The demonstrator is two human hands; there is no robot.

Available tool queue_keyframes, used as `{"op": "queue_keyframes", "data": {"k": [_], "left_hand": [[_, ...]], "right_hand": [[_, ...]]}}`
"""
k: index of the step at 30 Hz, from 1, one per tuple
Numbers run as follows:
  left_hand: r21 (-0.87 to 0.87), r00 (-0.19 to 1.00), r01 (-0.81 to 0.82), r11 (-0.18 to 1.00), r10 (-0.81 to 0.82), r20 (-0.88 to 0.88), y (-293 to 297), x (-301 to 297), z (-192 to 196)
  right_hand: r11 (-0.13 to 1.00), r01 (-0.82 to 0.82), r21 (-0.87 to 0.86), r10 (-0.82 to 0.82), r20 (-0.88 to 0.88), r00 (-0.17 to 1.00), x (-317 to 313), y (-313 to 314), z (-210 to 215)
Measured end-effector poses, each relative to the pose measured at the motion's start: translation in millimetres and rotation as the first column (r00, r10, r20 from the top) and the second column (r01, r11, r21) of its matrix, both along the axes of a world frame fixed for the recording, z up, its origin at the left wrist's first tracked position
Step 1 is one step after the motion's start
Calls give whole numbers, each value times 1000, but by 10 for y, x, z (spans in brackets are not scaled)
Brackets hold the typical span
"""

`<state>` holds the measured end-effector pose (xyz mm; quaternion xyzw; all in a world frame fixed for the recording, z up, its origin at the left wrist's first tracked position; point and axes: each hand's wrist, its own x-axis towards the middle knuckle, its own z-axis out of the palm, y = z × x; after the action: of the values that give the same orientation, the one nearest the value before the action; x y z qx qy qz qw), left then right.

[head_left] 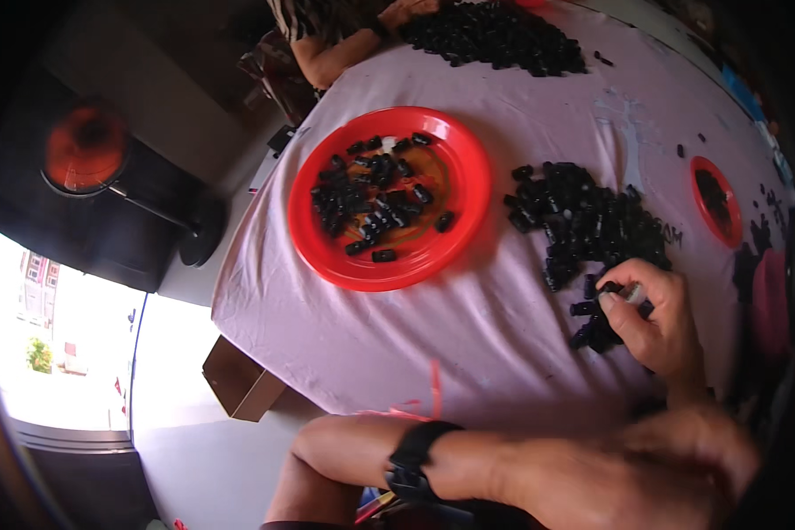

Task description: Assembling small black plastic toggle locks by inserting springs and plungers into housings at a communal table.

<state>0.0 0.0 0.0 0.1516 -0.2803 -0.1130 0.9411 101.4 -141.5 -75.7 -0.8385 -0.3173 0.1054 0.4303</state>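
Observation:
My right hand (655, 320) is at the near edge of a loose pile of small black cylindrical pieces (592, 208) on the pink cloth. Its thumb and forefinger pinch one small black piece (609, 289). Something whitish and translucent shows beside these fingers; I cannot make out what it is. My left forearm, with a black watch (408, 464) at the wrist, reaches across the near side toward the right. My left hand (627, 473) lies below the right wrist, blurred, its fingers hidden. A red round tray (479, 190) left of the pile holds more such black pieces.
Another person's arm (336, 55) rests at the far table edge beside a large heap of black pieces (495, 37). A small red dish (735, 231) stands at the right. The pink tablecloth (283, 327) hangs in folds. A cardboard box (238, 380) is below the left edge.

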Motion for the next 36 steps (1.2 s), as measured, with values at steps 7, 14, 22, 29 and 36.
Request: {"op": "queue_keyframes", "data": {"k": [7,14,22,29,36], "left_hand": [[417,97,-906,74,995,33,651,148,-93],[271,237,-923,273,959,-155,343,343,-487],[109,318,-936,335,936,-148,199,435,-591],[-24,364,-931,365,917,-161,78,363,-666],[-105,358,-931,348,929,-97,133,303,-723]], "right_hand": [[972,-209,106,217,-80,973,149,140,-218],[965,-221,141,244,-175,954,131,11,-220],[959,-264,104,279,-175,944,234,1,-223],[962,-255,99,265,-108,958,176,-10,-191],[962,-245,123,256,-80,963,203,-30,-275]]}}
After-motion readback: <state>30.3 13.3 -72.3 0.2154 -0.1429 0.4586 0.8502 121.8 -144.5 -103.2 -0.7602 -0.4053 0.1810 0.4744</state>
